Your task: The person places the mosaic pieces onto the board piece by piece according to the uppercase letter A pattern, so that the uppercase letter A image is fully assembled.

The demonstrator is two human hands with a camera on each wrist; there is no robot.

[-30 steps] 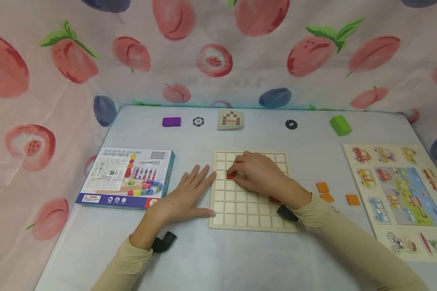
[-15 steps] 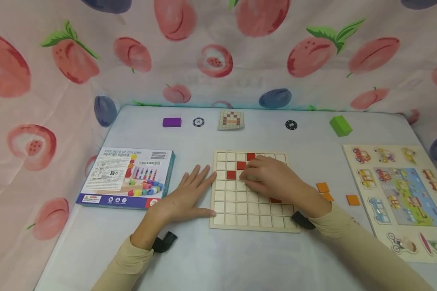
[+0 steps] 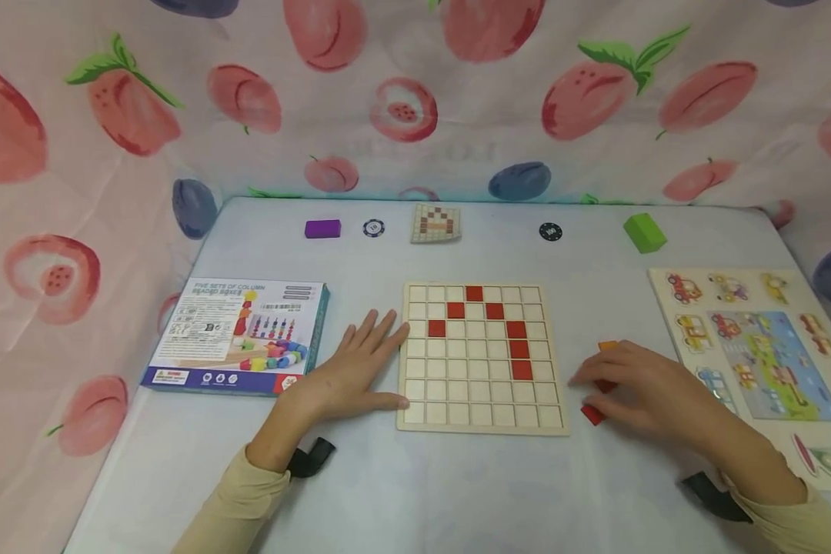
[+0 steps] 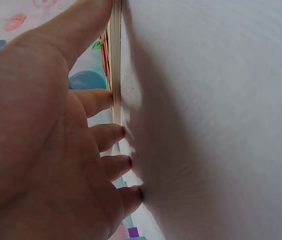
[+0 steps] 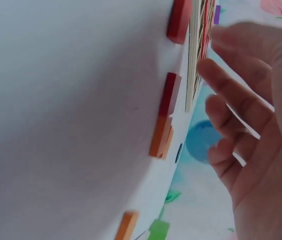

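Note:
A wooden grid board [image 3: 481, 392] lies flat on the table, with several red square tiles [image 3: 519, 349] set in its cells. My left hand [image 3: 342, 381] rests spread at the board's left edge, its thumb tip and forefinger against the rim. To the right of the board, my right hand [image 3: 654, 388] hovers over loose tiles, fingers slightly bent and nothing between them in the right wrist view. Close to its thumb lies a loose red tile [image 3: 592, 415]. Another dark red tile [image 5: 169, 95] and an orange tile [image 5: 158, 137] are partly hidden under that hand in the head view.
A boxed toy set [image 3: 235, 335] lies left. On the right is a vehicle puzzle board [image 3: 692, 296]. Along the back are a purple block [image 3: 322, 229], two chips, a small pattern card [image 3: 435, 223] and a green block [image 3: 645, 233]. One orange tile [image 5: 126, 227] lies farther right.
My right hand has left the board and moved right to the loose tiles, uncovering the red tiles in the grid. My left hand has stayed in place.

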